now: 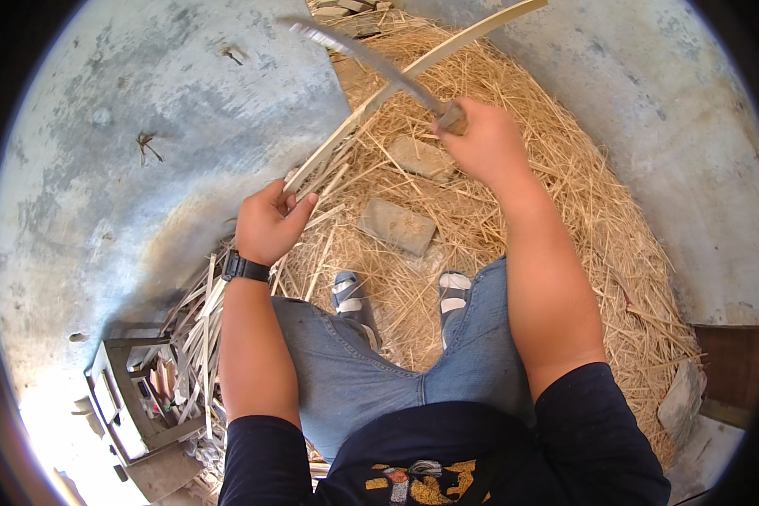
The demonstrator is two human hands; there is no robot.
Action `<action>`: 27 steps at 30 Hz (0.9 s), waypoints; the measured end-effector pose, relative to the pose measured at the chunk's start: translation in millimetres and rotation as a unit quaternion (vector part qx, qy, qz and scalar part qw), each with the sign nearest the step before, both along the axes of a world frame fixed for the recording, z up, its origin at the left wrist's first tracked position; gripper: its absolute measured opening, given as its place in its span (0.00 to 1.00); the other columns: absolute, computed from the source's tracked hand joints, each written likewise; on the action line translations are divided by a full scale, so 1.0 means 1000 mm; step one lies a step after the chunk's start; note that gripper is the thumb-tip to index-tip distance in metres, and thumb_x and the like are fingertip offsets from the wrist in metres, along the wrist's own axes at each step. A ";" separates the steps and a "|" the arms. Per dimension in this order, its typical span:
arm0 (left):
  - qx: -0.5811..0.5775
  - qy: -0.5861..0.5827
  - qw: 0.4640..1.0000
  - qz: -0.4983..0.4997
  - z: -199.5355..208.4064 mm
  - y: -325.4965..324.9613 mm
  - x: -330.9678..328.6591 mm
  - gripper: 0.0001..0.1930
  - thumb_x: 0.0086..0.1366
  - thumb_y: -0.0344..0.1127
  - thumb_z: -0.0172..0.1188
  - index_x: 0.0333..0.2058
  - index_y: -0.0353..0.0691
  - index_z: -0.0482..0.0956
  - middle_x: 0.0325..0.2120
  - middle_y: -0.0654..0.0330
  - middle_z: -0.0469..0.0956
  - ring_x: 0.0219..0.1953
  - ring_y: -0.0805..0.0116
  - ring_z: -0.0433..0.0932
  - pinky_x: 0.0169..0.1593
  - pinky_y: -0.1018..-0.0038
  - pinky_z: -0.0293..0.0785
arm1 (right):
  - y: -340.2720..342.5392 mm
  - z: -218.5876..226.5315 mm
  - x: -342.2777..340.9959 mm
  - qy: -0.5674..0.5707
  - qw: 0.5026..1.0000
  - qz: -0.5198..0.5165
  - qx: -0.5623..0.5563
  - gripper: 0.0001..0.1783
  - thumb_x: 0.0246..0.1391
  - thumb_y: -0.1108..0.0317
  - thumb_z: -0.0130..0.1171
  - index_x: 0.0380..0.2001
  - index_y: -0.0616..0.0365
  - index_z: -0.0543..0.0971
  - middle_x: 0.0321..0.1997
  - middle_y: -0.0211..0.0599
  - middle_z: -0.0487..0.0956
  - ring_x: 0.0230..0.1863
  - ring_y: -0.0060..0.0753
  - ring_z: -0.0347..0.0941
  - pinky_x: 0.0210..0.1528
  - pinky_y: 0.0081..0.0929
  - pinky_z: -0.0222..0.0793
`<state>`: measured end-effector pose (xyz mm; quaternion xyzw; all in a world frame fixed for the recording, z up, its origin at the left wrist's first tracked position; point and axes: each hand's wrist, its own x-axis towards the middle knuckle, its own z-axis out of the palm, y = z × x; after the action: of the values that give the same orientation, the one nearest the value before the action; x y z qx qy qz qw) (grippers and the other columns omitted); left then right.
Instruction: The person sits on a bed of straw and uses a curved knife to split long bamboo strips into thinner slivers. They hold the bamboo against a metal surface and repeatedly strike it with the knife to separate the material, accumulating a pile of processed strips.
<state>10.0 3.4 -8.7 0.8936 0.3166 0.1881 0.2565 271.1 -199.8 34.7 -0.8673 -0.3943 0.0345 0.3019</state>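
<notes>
My left hand (267, 226), with a black watch at the wrist, is closed around the near end of a long pale bamboo strip (329, 143). The strip slants up and away to the right, bending slightly toward its far end. In my right hand (487, 145) is the wooden handle of a long-bladed knife (358, 52), its blade pointing to the far left. Blade and strip cross in the view near the middle of the strip; whether they touch I cannot tell. The blade's tip is blurred.
Loose straw-like shavings (557, 169) cover the floor. Two bricks (396, 226) lie before my sandalled feet. Cut strips (198, 329) are heaped at the left, beside a wooden frame (156, 434). Grey walls (185, 110) rise on both sides, and a stone (681, 398) sits at right.
</notes>
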 end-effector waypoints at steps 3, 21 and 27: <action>0.069 -0.028 0.997 0.010 0.005 -0.007 0.006 0.22 0.60 0.51 0.69 0.23 0.37 0.75 0.18 0.54 0.77 0.20 0.56 0.75 0.27 0.64 0.71 | 0.005 -0.004 -0.016 -0.056 0.995 0.069 -0.041 0.11 0.55 0.60 0.63 0.40 0.49 0.84 0.34 0.42 0.85 0.37 0.46 0.82 0.41 0.43 0.78; 0.183 0.003 0.978 0.096 0.020 -0.017 0.007 0.25 0.60 0.59 0.66 0.25 0.40 0.79 0.22 0.52 0.80 0.25 0.49 0.79 0.29 0.60 0.74 | 0.001 0.004 -0.006 -0.009 0.997 0.040 -0.065 0.14 0.52 0.60 0.65 0.43 0.46 0.84 0.36 0.41 0.85 0.38 0.47 0.82 0.41 0.44 0.78; 0.175 0.018 0.982 0.070 0.016 -0.012 0.007 0.26 0.60 0.59 0.68 0.26 0.37 0.79 0.21 0.53 0.79 0.23 0.55 0.78 0.28 0.64 0.72 | 0.006 -0.003 -0.012 -0.003 0.994 0.066 -0.087 0.14 0.54 0.59 0.65 0.44 0.45 0.84 0.36 0.38 0.85 0.38 0.42 0.83 0.42 0.43 0.79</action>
<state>16.6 -9.1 6.8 0.9036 0.3449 0.2421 0.0772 258.7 -193.7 32.2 -0.8624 -0.4471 0.0862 0.2213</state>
